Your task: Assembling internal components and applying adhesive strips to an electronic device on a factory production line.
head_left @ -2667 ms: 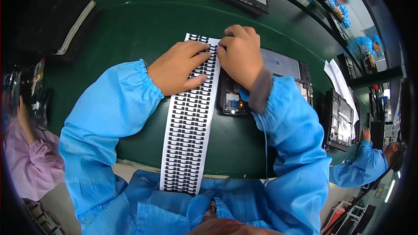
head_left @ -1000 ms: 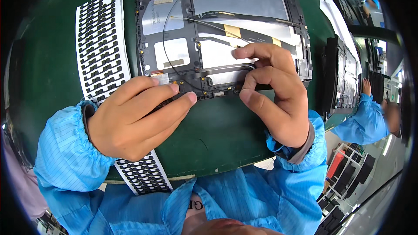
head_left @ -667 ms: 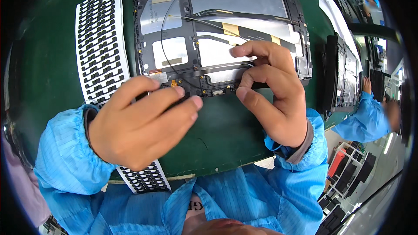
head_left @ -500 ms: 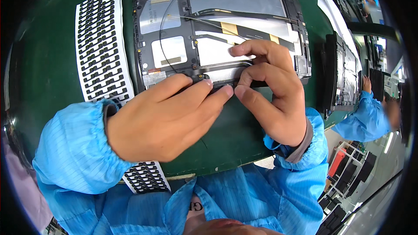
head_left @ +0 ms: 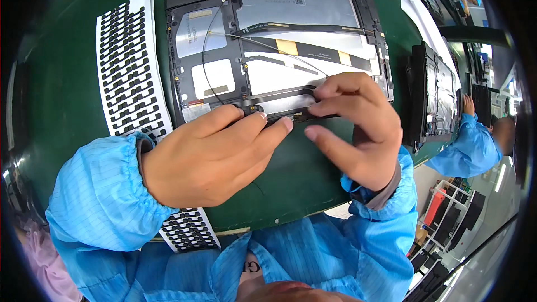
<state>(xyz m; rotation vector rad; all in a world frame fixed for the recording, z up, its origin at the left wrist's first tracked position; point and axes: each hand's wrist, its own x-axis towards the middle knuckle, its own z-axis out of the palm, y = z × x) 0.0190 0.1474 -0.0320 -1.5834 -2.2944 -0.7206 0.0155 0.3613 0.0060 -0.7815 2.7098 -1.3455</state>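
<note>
A tablet-like device (head_left: pixel 241 72) lies with its inside up: a black frame, silvery panels, black ribbon cables (head_left: pixel 291 50) with gold patches. My left hand (head_left: pixel 210 154) rests its stretched fingertips on the frame's near edge; its thumb is hidden. Just right of it, my right hand (head_left: pixel 363 128) has its thumb apart from the fingers. Its fingertips are at the near edge, by the end of a curved black strip (head_left: pixel 279 96), and I see nothing held between them. A thin grey wire (head_left: pixel 268 43) slants toward that hand; a thin black wire (head_left: pixel 205 61) curves down toward my left fingers.
A white sheet with rows of black adhesive pieces (head_left: pixel 126 67) lies left of the device; a similar strip (head_left: pixel 189 229) hangs at the table's near edge. Stacked black panels (head_left: pixel 433 89) and white paper (head_left: pixel 423 19) are at the right. Beyond them shows a co-worker's blue sleeve (head_left: pixel 467 145).
My right thumb has parted from the fingers, and those fingers have come down to the device's near edge. My left hand keeps its place on the edge. The device sits slightly lower in view.
</note>
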